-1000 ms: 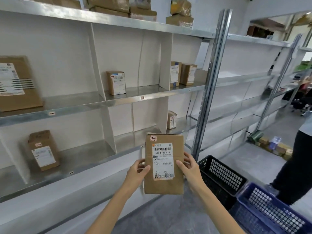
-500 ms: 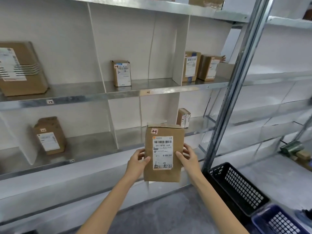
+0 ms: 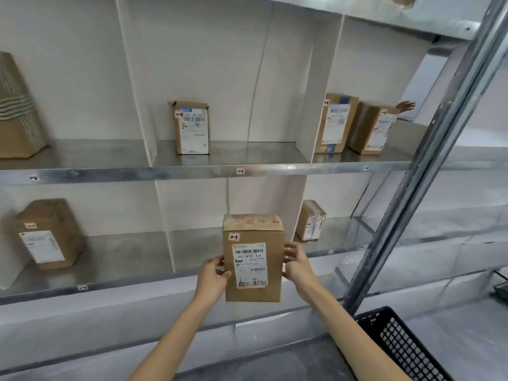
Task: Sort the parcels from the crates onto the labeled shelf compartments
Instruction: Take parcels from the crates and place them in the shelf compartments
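1. Far left, upper shelf: a striped cardboard parcel (image 3: 16, 111), cut off by the frame edge.
2. Lower shelf, left compartment: a brown parcel (image 3: 49, 233) stood upright, white label facing out.
3. Upper middle compartment: a small box marked 1-3 (image 3: 192, 127), upright.
4. The left hand (image 3: 213, 279) was closed on the left edge of the held parcel (image 3: 253, 259), thumb on the front face.
5. That parcel, marked 2-3, was upright in front of the lower shelf's middle compartment (image 3: 198, 251); I couldn't tell if it touched the shelf.
6. The right hand (image 3: 298, 266) gripped its right edge, fingers curled around the side.
7. Lower right compartment: a small box (image 3: 310, 221).
8. Upper right: two parcels (image 3: 336, 123) side by side.
9. Bottom right: a black crate (image 3: 404, 345) on the floor.
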